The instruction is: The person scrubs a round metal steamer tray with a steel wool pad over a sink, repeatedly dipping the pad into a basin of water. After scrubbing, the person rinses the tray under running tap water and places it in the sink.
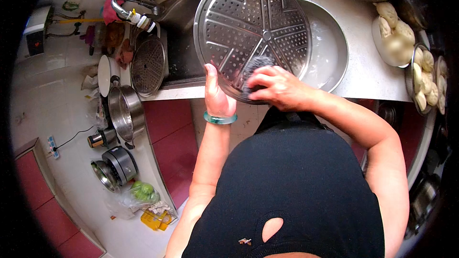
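A round, perforated metal steamer plate (244,21) is tilted up over the sink and a basin. My left hand (219,96), with a green bangle at the wrist, grips its lower left rim, thumb upright on the near side. In my right hand (274,87) is a dark steel-wool scourer (256,68), pressed to the plate's lower face; the fingers are slightly blurred. Behind the plate, to the right, the metal basin (324,46) holds cloudy water. The dark sink (183,43) shows to the left, partly hidden by the plate.
A faucet (134,10) reaches over the sink's left side. Another perforated plate (147,66) leans beside it. Down the left counter stand a steel pot (125,113), a grey appliance (120,165) and a bag of green produce (143,191). Steamed buns (426,82) fill dishes at the right.
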Available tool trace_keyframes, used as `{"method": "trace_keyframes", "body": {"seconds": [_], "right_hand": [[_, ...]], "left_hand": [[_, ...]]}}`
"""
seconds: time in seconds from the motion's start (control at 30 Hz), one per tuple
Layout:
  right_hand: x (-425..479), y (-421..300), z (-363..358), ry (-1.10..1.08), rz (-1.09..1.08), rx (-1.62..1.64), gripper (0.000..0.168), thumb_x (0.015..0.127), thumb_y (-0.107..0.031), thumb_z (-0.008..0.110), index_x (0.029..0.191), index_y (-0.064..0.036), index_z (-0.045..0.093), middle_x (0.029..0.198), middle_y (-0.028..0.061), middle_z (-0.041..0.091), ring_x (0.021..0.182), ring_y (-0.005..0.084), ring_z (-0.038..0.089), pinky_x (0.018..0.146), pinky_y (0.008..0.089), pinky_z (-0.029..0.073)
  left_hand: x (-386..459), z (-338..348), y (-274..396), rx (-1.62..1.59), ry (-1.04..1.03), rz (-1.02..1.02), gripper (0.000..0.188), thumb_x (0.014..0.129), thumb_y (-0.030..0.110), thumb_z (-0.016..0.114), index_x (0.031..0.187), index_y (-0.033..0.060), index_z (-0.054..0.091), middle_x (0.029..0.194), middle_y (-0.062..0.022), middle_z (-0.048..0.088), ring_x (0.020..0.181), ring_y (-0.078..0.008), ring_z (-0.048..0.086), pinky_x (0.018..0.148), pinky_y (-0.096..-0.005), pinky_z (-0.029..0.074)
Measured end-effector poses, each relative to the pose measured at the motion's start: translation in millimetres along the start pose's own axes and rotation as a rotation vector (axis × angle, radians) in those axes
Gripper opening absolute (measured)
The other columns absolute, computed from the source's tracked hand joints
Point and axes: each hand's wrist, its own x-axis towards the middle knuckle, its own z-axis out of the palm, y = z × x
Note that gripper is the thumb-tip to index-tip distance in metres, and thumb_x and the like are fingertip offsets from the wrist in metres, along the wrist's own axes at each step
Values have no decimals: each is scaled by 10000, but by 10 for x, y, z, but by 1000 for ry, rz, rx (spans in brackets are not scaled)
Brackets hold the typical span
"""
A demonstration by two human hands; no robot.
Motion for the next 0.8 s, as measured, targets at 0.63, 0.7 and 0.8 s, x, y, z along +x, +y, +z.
{"method": "trace_keyframes", "body": {"seconds": [0.63, 0.7, 0.8], "right_hand": [[-895, 987, -270, 47, 896, -186, 259, 714, 5, 536, 958, -74, 576, 1013, 160, 539, 1024, 358, 497, 866, 430, 444], [-729, 707, -481, 122, 919, -176, 242, 722, -13, 546, 950, -79, 591, 993, 151, 550, 1019, 345, 506, 868, 425, 445], [-499, 352, -580, 208, 749, -218, 225, 731, -46, 572, 951, -75, 604, 993, 133, 558, 1004, 321, 523, 858, 405, 464]], "left_hand": [[26, -83, 193, 79, 160, 108, 479, 989, 427, 328, 1340, 111, 409, 1274, -101, 513, 1142, -252, 506, 969, -430, 425], [-10, -45, 184, 83, 198, 113, 490, 991, 438, 307, 1355, 123, 396, 1292, -103, 504, 1164, -262, 496, 985, -440, 411], [-37, -56, 167, 74, 199, 114, 469, 995, 418, 309, 1366, 146, 402, 1309, -88, 505, 1187, -259, 486, 1012, -451, 388]]}}
